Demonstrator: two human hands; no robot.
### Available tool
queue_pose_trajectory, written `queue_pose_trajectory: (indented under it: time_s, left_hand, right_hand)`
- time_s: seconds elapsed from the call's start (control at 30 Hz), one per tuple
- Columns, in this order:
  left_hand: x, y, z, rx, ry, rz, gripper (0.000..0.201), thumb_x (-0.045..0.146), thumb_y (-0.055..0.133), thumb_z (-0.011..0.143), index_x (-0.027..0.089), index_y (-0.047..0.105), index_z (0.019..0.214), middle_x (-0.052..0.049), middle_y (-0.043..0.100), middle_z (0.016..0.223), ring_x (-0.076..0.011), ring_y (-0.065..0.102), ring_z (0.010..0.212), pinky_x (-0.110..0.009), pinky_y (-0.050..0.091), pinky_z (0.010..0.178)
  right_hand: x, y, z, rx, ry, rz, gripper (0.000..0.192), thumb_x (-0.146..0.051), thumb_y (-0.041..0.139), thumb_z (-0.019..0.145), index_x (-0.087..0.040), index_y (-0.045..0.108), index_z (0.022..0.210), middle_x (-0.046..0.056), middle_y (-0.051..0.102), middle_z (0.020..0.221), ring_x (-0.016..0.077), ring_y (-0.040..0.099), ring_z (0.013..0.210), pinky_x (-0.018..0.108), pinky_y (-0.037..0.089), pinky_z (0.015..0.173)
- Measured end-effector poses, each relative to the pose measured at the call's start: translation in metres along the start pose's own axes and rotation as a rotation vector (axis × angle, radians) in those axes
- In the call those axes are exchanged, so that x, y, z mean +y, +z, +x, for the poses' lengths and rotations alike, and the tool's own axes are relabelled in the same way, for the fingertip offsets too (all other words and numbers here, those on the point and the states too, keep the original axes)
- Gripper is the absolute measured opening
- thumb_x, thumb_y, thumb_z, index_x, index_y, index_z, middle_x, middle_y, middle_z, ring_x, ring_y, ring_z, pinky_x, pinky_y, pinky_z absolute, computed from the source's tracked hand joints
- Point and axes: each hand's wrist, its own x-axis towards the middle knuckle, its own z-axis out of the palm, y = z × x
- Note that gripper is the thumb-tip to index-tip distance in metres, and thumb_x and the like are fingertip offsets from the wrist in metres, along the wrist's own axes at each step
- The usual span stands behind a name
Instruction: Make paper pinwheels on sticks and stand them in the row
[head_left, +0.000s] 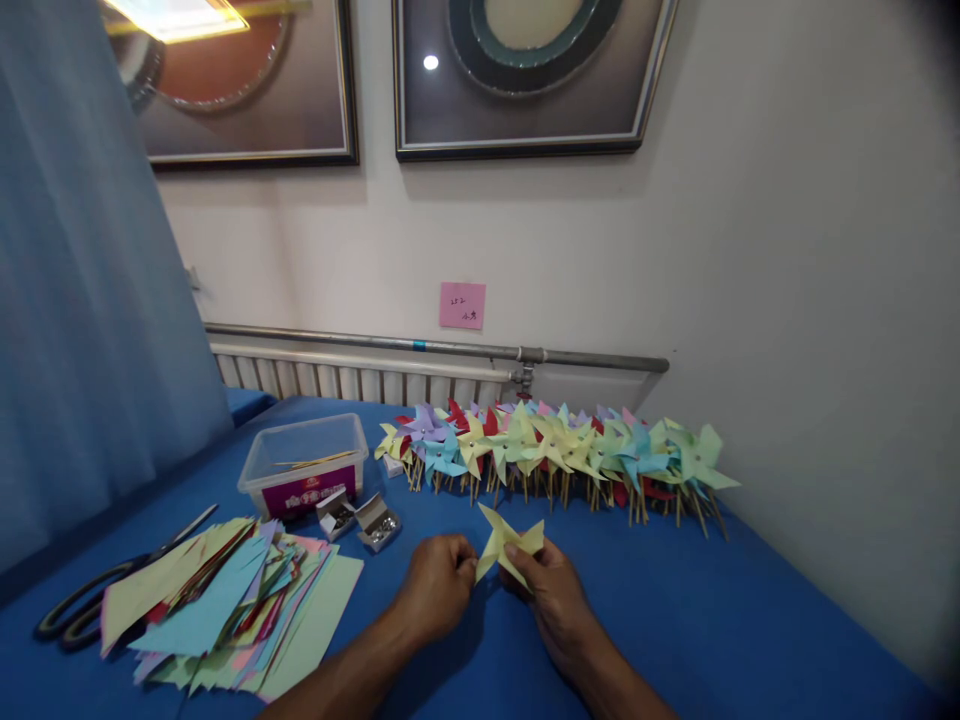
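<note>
In front of me, a pale yellow paper pinwheel (495,550) has its blades folded toward the middle. My right hand (555,595) grips it, thumb pressed on the centre and fingers behind the paper. My left hand (439,590) is closed beside the pinwheel's left blade tip, its fingertips curled together. Whatever is between them, if anything, is hidden. Left of that hand are two small open boxes of metal pins, one box (379,524) nearer and the other (336,515) just behind it. A pile of coloured cut paper (232,600) spreads farther left.
Black-handled scissors (112,585) lie at the far left by the paper. A clear plastic tub (304,470) holds thin wooden sticks (322,460). Many finished pinwheels (555,445) on sticks line the back of the blue-covered table (712,620). A blue curtain (97,280) hangs left.
</note>
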Motion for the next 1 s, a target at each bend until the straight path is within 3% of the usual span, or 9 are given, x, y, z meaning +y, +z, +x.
queue_pose_trajectory:
  time_s: [1.0]
  left_hand:
    - [0.0024,-0.0011,-0.0003,-0.005,0.002,0.019,0.022,0.013,0.051,0.084,0.014,0.071,0.074,0.0,0.065,0.066,-0.0143,0.056,0.066,-0.024,0.034,0.062]
  right_hand:
    - [-0.0004,0.0005,0.0011,-0.011,-0.008,0.004,0.042,-0.04,0.097,0.052,-0.018,0.073,0.079,0.0,0.073,0.072,0.018,0.064,0.066,0.03,0.052,0.067]
